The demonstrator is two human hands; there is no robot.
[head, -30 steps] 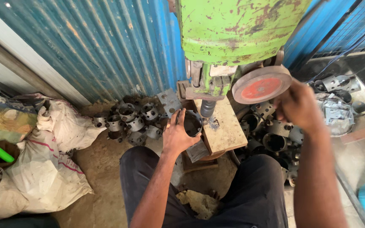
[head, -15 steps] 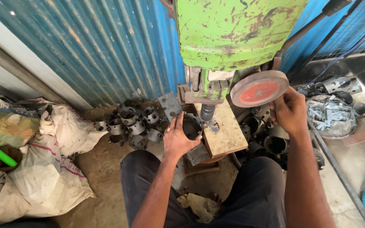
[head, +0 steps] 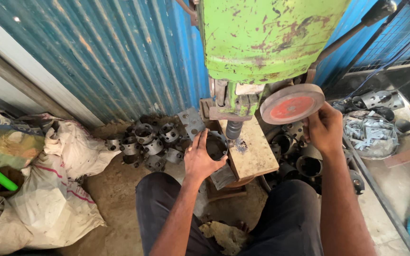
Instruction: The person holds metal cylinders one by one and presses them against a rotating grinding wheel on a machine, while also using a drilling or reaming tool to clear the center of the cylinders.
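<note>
My left hand (head: 200,159) grips a dark metal ring-shaped part (head: 216,145) and holds it against the wooden block (head: 248,152) under the punch (head: 233,129) of a green press machine (head: 266,40). My right hand (head: 323,129) grasps the rim of the red-faced handwheel (head: 292,103) on the machine's right side. My dark-trousered knees sit below, either side of the block.
A pile of several similar metal rings (head: 149,142) lies on the ground left of the block, more rings (head: 304,161) to the right. White sacks (head: 58,189) lie at the left. A blue corrugated wall (head: 96,52) stands behind. A dish of metal scraps (head: 368,135) sits far right.
The view has drifted slightly; my right hand has shifted down along the handwheel's rim. My left hand keeps the ring at the punch.
</note>
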